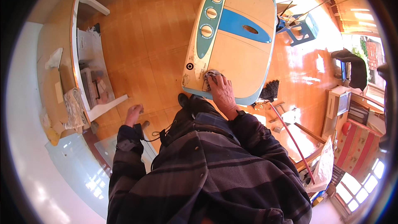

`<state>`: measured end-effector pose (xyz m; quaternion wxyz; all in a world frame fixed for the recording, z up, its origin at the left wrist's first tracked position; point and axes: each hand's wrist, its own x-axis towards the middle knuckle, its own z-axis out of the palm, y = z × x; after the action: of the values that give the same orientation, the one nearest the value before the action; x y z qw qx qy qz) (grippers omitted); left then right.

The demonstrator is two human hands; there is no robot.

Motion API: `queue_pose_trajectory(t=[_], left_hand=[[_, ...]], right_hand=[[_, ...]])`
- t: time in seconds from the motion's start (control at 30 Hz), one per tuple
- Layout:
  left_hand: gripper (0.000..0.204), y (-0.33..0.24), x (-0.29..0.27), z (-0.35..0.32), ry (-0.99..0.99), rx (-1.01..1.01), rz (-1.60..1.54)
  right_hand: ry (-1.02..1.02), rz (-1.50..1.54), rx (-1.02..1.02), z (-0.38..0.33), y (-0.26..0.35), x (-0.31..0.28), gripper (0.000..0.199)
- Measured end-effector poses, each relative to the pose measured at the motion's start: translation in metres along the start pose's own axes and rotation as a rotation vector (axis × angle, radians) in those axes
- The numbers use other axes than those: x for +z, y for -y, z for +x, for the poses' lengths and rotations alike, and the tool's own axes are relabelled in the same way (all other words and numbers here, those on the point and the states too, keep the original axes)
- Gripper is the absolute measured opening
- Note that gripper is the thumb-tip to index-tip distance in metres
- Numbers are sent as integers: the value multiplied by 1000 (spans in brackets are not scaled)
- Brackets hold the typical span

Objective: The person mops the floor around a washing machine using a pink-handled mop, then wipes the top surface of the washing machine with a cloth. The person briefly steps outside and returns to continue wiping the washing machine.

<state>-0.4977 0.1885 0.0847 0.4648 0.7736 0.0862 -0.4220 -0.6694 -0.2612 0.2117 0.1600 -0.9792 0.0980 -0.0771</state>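
A cream twin-tub washing machine point(240, 56) with teal edging stands in front of me. Along its left side runs a green control panel point(210, 14) with three dials. My right hand point(222, 94) presses a crumpled grey rag point(212, 74) onto the near left corner of the top, just below the panel. The fingers bend over the rag and partly cover it. Away from the machine, my left hand point(133, 114) hangs low at my side over the floor. Its fingers are curled in, and I see nothing held in them.
A table point(76, 37) with a folded cloth point(74, 108) stands to the left, with a clear plastic bin point(96, 85) beneath. Right of the machine are a blue plastic stool point(304, 31), a black shaggy mat point(270, 90) and a red pole point(292, 141). Sunlight glares off the tiled floor point(137, 37).
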Motion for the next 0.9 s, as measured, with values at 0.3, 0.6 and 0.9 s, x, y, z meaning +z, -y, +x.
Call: queue_pose_trajectory(t=[0.3,0.6,0.9], left_hand=[[34,104,36,-68,30,-167,-185],[46,146,172,-207,-251,-641,-333],[44,134,380,-328,-260,-813,-506]], right_hand=[[-19,-58,-65,52,-51,0,41],[-89,-60,-136,177,-175,-11,34],[-232,93,-220,170,-186,-4,59]])
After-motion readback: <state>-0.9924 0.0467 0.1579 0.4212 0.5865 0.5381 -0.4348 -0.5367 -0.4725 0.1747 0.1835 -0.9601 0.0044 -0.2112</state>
